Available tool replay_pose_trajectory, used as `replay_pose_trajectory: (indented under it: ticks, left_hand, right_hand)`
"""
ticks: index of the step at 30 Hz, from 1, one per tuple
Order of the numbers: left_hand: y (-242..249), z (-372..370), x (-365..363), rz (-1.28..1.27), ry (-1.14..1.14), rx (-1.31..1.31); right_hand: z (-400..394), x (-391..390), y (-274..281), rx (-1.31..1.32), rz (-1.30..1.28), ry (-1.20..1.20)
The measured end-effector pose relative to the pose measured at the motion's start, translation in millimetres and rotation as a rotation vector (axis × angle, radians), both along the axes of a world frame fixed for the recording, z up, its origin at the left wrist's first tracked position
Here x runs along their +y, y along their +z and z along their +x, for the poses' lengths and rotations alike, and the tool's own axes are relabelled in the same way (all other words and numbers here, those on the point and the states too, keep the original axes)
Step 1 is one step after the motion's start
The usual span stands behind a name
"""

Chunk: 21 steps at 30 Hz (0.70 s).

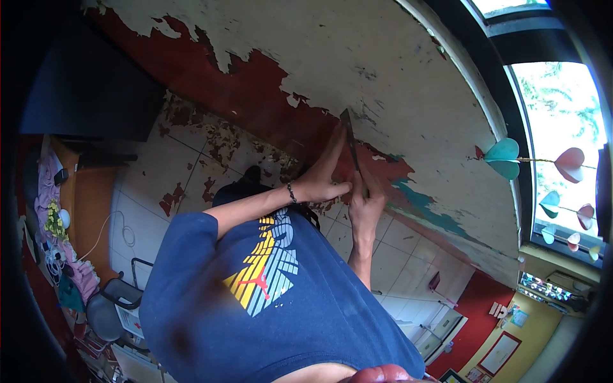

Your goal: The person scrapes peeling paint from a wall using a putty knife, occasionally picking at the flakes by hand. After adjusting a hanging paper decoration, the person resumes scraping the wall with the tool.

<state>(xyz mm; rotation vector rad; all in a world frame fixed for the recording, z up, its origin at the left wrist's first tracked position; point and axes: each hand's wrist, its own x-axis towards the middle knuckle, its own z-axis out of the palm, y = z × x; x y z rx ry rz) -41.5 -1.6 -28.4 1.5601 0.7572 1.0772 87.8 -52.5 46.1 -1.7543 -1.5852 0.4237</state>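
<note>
In the head view, my right hand (367, 207) is wrapped round the handle end of a scraper with a long, narrow dark blade (352, 143). The blade's tip meets the wall at the ragged border between pale peeling paint (396, 83) and exposed dark red paint (313, 121). My left hand (322, 179), with a dark bracelet at its wrist, lies along the blade; its fingers are stretched out flat against it and the thumb points toward my right hand. Part of the handle is hidden by my right fingers.
Paint flakes litter the tiled floor (220, 147) below the wall. A dark flat panel (89, 83) and a wooden cabinet (92, 210) stand at the left, near a chair (108, 313). A heart garland (502, 158) hangs by the window (562, 115) at the right.
</note>
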Motion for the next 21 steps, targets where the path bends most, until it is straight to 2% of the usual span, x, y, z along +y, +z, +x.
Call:
replay_pose_trajectory:
  ticks: [3,10,12,13,15,16,18,19,21]
  left_hand:
    - [11.9,3.1,-4.4,0.105,0.066,0.001]
    - [11.3,2.0,-2.8,0.086,0.055,-0.03]
    - [10.7,3.5,-4.5,0.099,0.026,-0.07]
    - [6.0,1.3,-2.1,0.097,0.039,-0.068]
    - [-2.3,-1.8,4.2,0.025,0.169,-0.044]
    - [-3.5,-2.9,1.7,0.02,0.177,-0.047]
    - [-4.0,-15.5,3.6,-0.057,0.084,-0.093]
    - [-5.3,-19.5,1.5,-0.005,0.01,-0.043]
    - [0.3,-20.8,4.7,-0.008,-0.04,-0.059]
  right_hand:
    - [2.8,-0.1,13.9,-0.045,-0.06,-0.002]
    - [13.7,5.8,2.7,0.018,-0.038,0.079]
    - [8.2,6.5,18.0,0.019,-0.204,0.014]
    - [5.6,14.0,9.6,0.019,-0.207,0.026]
    - [0.1,31.2,-13.0,-0.099,0.014,0.197]
    - [0.9,28.2,-12.9,-0.102,0.009,0.205]
    - [-4.9,27.4,-6.8,-0.167,-0.059,0.218]
    - [-2.8,20.9,-1.3,-0.165,-0.063,0.242]
    - [6.8,7.8,11.4,-0.109,-0.147,0.084]
